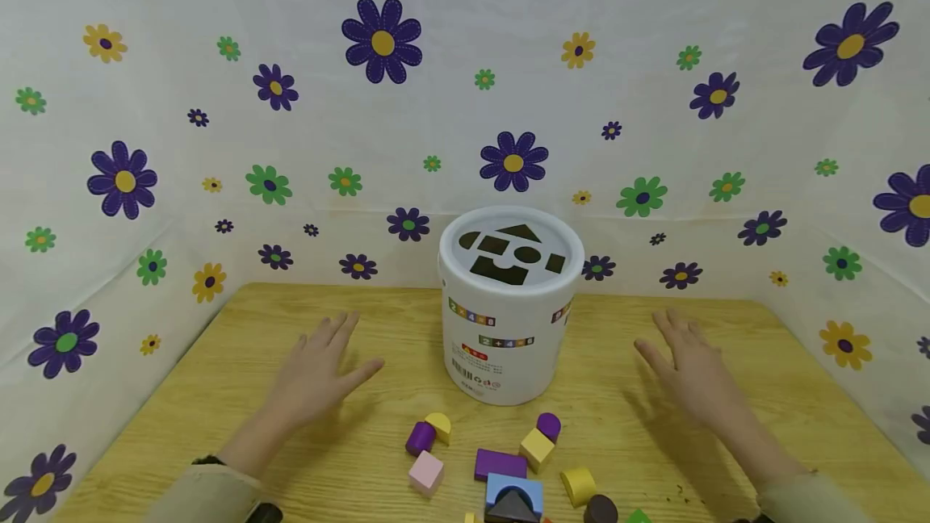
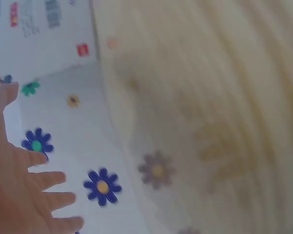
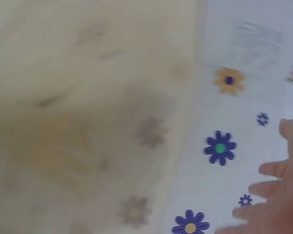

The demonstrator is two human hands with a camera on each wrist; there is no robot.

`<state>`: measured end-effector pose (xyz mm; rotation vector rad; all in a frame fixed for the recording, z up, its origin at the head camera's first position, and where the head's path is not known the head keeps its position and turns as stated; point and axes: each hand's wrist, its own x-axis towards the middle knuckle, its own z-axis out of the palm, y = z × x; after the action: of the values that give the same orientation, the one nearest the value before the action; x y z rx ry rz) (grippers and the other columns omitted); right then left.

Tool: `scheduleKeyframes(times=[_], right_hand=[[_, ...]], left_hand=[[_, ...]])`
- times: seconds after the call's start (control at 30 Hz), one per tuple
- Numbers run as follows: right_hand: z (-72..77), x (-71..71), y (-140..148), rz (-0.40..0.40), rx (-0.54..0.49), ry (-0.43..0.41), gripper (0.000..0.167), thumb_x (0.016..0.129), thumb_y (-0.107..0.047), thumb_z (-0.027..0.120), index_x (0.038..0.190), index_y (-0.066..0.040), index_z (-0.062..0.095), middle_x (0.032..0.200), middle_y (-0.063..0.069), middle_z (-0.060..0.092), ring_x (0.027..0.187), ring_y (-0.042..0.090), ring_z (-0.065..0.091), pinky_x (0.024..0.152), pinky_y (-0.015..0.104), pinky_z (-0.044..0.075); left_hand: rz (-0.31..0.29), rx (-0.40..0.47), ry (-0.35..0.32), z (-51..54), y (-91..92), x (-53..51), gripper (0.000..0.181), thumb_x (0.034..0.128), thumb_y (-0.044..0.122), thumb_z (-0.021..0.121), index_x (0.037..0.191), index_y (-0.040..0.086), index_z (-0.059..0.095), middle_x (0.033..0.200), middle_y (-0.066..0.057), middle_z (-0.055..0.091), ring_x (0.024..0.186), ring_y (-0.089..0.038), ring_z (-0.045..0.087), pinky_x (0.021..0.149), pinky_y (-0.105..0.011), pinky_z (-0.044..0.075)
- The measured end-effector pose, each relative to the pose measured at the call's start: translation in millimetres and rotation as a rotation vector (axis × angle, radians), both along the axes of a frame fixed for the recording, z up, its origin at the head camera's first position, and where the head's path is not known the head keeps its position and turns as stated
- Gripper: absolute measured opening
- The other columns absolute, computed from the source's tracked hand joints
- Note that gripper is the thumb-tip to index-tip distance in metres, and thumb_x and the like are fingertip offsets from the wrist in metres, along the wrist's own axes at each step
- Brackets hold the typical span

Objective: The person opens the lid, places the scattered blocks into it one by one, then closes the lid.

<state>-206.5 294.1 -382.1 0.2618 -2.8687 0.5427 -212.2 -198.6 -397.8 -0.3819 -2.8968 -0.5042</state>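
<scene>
Nearest, at least eleven toy blocks, among them one blue arch, lay on the wooden table. Beyond, the left hand and right hand, both empty, fingers extended, stood well apart, flanking one white bucket; its lid bore six cutouts. Behind was flowered cloth.

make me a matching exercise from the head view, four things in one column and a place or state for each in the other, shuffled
1. white bucket
2. pink cube
3. left hand
4. blue arch block

A. beside a purple cylinder
B. just behind the dark triangular block
C. upright, holes in its lid
D. left of the bucket, holding nothing

Pairs: 1-C, 2-A, 3-D, 4-B
</scene>
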Motion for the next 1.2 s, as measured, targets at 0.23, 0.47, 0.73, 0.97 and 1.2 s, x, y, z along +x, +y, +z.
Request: scheduleKeyframes(times=[0.23,0.47,0.73,0.97,1.2], right_hand=[[34.9,-26.0,-14,0.073,-0.417,-0.187,0.072,0.101,-0.053,0.03,0.151,-0.003,0.02,0.151,0.028,0.021,0.132,0.054,0.023,0.101,0.072,0.023],[50.5,-60.6,-39,0.198,-0.705,-0.284,0.074,0.1,-0.055,0.029,0.151,0.0,0.02,0.154,0.023,0.019,0.136,0.046,0.024,0.106,0.059,0.032],[62.9,-90.9,-64,0.234,-0.842,-0.334,0.078,0.097,-0.063,0.023,0.151,-0.006,0.025,0.152,0.018,0.028,0.134,0.041,0.032,0.109,0.052,0.032],[73.0,-107.3,-76,0.24,-0.953,-0.393,0.082,0.094,-0.068,0.019,0.152,-0.01,0.023,0.154,0.014,0.026,0.137,0.038,0.028,0.113,0.05,0.025],[69.8,-117.1,-85,0.281,-1.064,-0.441,0.082,0.093,-0.07,0.019,0.149,-0.011,0.03,0.15,0.012,0.032,0.137,0.033,0.028,0.114,0.053,0.021]], left_hand=[[-0.069,0.312,-0.217,15.1,35.6,5.6,0.096,0.0851,0.068,0.052,0.152,0.008,0.02,0.154,-0.017,0.023,0.139,-0.039,0.022,0.111,-0.059,0.02],[-0.073,0.586,-0.305,21.4,76.4,8.9,0.1,0.0818,0.055,0.068,0.153,0.009,0.015,0.155,-0.017,0.019,0.14,-0.039,0.019,0.109,-0.062,0.022],[-0.025,0.759,-0.311,22.1,112.5,4.2,0.115,0.0729,0.053,0.078,0.154,0.011,0.008,0.157,-0.017,0.013,0.141,-0.038,0.014,0.109,-0.063,0.019],[0.029,0.882,-0.281,22.1,134.0,0.3,0.124,0.0677,0.048,0.084,0.153,0.012,0.002,0.157,-0.019,0.006,0.141,-0.041,0.009,0.11,-0.063,0.015],[0.024,0.962,-0.2,18.2,153.5,-0.7,0.126,0.0653,0.041,0.088,0.152,0.013,0.0,0.153,-0.019,0.011,0.139,-0.039,0.018,0.111,-0.06,0.02]])
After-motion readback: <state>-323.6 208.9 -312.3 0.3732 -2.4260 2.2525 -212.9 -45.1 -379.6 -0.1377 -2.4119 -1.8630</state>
